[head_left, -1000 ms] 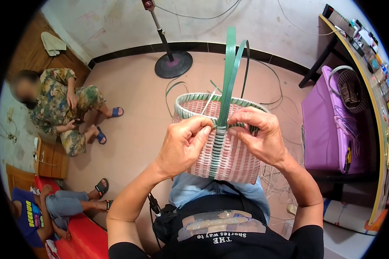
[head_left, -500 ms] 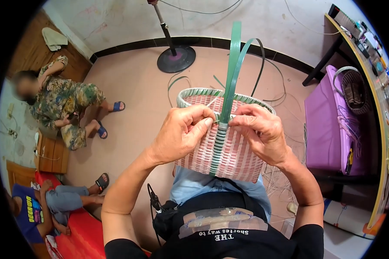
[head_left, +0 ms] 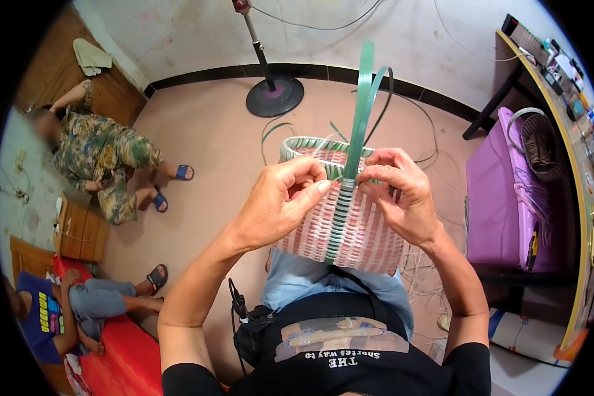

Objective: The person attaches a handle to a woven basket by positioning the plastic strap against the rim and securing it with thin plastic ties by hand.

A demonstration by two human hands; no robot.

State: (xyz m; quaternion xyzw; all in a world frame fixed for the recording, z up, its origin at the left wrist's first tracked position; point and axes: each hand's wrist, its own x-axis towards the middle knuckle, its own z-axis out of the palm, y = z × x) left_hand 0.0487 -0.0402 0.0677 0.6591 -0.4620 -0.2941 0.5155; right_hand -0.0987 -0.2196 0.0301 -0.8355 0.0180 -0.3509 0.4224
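A woven pink-and-white basket [head_left: 310, 234] rests tilted on my lap, its rim wrapped in white and green. Long green straps [head_left: 360, 112] rise from the near side of the rim, continuing a dark green band down the basket wall. Just left of the straps, my left hand [head_left: 277, 201] pinches a thin white strip between thumb and forefinger. To their right, my right hand [head_left: 402, 195] has thumb and fingers closed close to the rim. What lies between those fingertips is too small to make out.
A purple bin [head_left: 492, 198] holding a dark basket [head_left: 541, 145] stands at right, below a cluttered table [head_left: 508, 46]. A round black stand base [head_left: 275, 96] is ahead. Loose strips [head_left: 419, 277] litter the floor. Two people sit at left, one in patterned clothes [head_left: 105, 148].
The basket has turned slightly and its top has shifted right in view. My right hand's fingers have lifted and spread a little; the left keeps its pinch. The seated person at upper left has moved an arm.
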